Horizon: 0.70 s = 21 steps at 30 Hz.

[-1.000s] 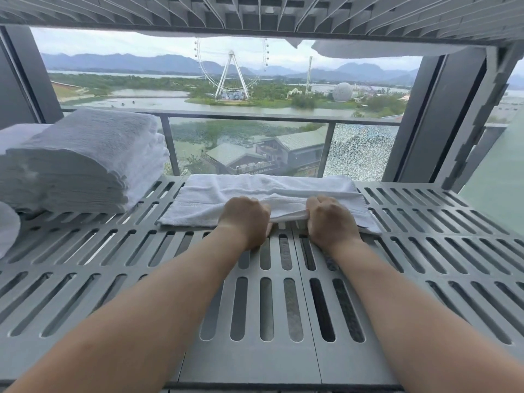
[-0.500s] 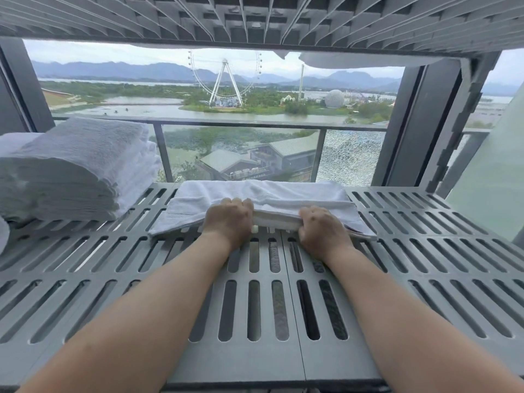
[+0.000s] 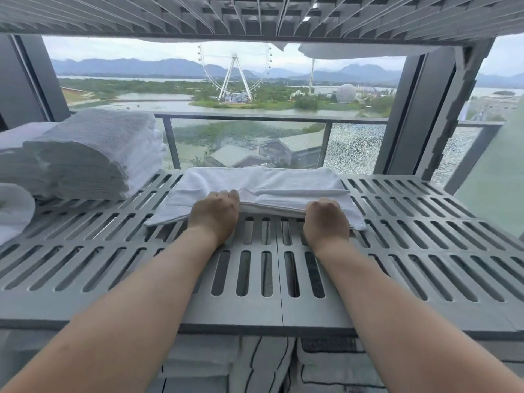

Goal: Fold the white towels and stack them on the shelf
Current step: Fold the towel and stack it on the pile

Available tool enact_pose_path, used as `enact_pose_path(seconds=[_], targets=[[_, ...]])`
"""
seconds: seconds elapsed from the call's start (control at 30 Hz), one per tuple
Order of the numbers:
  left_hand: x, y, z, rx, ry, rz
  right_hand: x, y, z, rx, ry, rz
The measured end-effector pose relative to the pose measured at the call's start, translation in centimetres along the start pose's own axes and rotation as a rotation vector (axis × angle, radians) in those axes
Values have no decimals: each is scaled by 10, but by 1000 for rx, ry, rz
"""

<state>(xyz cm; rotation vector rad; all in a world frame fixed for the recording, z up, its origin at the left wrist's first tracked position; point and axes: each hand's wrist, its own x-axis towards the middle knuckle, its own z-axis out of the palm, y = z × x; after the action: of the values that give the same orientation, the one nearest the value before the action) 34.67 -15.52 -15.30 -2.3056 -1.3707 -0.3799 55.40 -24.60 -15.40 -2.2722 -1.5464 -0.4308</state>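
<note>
A folded white towel (image 3: pixel 263 185) lies flat at the back middle of the grey slotted shelf (image 3: pixel 411 251). My left hand (image 3: pixel 214 215) grips the towel's near edge left of centre, fingers curled around it. My right hand (image 3: pixel 326 222) holds the same edge further right, fist closed on the cloth. A tall stack of folded white towels (image 3: pixel 93 154) stands at the shelf's back left, well apart from the towel I hold.
A rolled white towel (image 3: pixel 14 211) sits at the far left edge. The upper shelf (image 3: pixel 255 15) hangs low overhead. Behind is a window with a glass railing. More folded towels (image 3: pixel 198 361) lie on the shelf below.
My hands have slid apart along the towel's near edge, the right one most, and the towel sits a little deeper on the shelf. The camera has tilted down.
</note>
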Motion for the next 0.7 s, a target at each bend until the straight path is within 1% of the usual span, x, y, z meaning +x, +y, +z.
enact_pose_path(seconds=[0.1, 0.2, 0.27, 0.4, 0.47, 0.57, 0.63, 0.7], targets=[[-6, 1, -3, -78, -50, -18, -9, 3, -5, 4, 25, -30], [-13, -7, -4, -123, -39, 49, -17, 11, -8, 34, 40, -92], [-17, -14, -6, -148, -30, 113, -26, 12, -13, 17, 96, -139], [-32, -23, -12, -196, 89, 225, -50, 7, -26, -72, 175, -171], [-43, -26, -17, -219, 132, 255, -61, 6, -26, -80, 142, -180], [-64, -32, -29, -175, 133, 249, -74, 3, -30, -64, 94, -159], [-78, -33, -35, -103, 108, 270, -88, -1, -37, -82, 101, -150], [-90, -36, -39, -82, 83, 286, -104, -4, -43, -98, 115, -134]])
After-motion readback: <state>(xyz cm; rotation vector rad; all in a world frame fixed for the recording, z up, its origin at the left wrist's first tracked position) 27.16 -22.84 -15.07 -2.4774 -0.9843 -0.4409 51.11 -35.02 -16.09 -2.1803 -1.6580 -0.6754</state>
